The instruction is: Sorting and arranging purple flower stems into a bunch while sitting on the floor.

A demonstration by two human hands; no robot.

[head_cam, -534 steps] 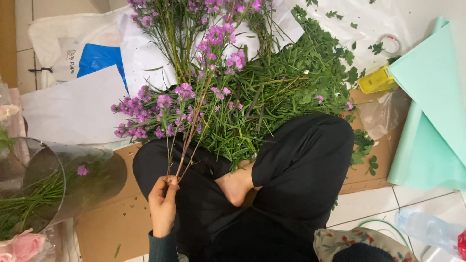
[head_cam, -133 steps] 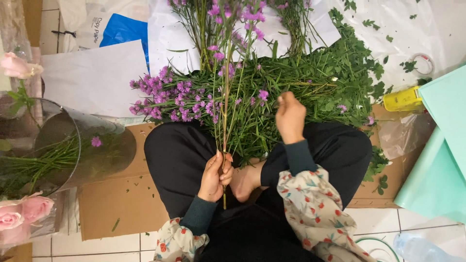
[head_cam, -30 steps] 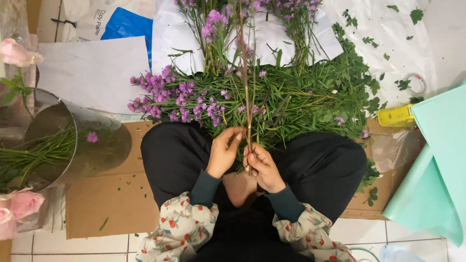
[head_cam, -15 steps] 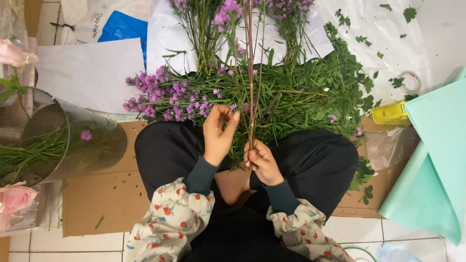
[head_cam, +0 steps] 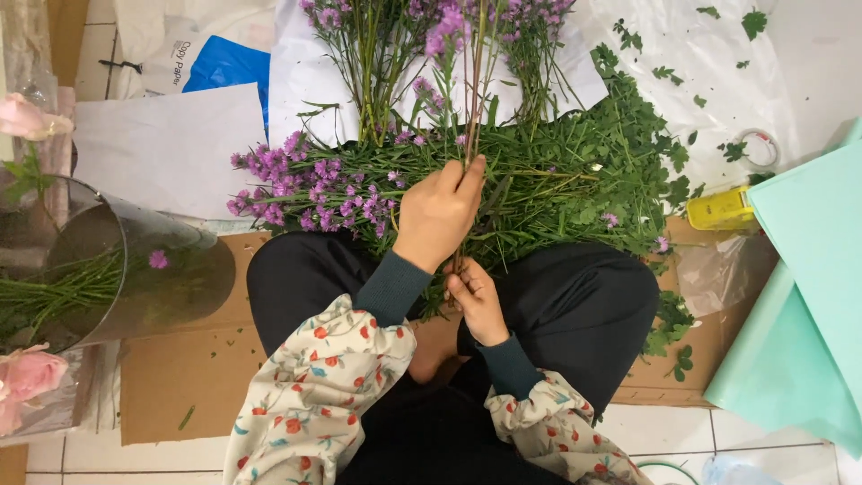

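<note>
Far left of frame: pink roses (head_cam: 27, 382) low, one more rose at upper left, and a tipped clear vase (head_cam: 126, 278) with green stems inside, lying on brown cardboard (head_cam: 171, 386). Just right of it, white paper sheets (head_cam: 171, 148) and a blue-and-white bag (head_cam: 224, 67) at the top. Centre: you sit cross-legged on the floor, black trousers, floral sleeves. Your left hand (head_cam: 440, 211) is higher in frame, fingers pinched closed around the purple flower stem (head_cam: 473, 99), which runs up to the top centre edge. Your right hand (head_cam: 476, 301) sits just below, clamped on the lower end of the same stem. Hands are close together, one above the other, not touching as far as visible. My read: to work this stem well, keep the lower grip firm and the upper pinch light, so leaves come away without snapping the stem or bruising the blooms. Behind the hands, a heap of stripped greenery (head_cam: 575, 180) and a bunch of purple flowers (head_cam: 305, 184) lies across the cardboard. Right of centre: a yellow object (head_cam: 718, 208), kind unclear, a tape roll (head_cam: 759, 148) on white plastic sheet, then mint-green paper sheets (head_cam: 799, 296) at the right edge. The floor (head_cam: 673, 431) is white tile, indoors, cluttered with leaf scraps.
</note>
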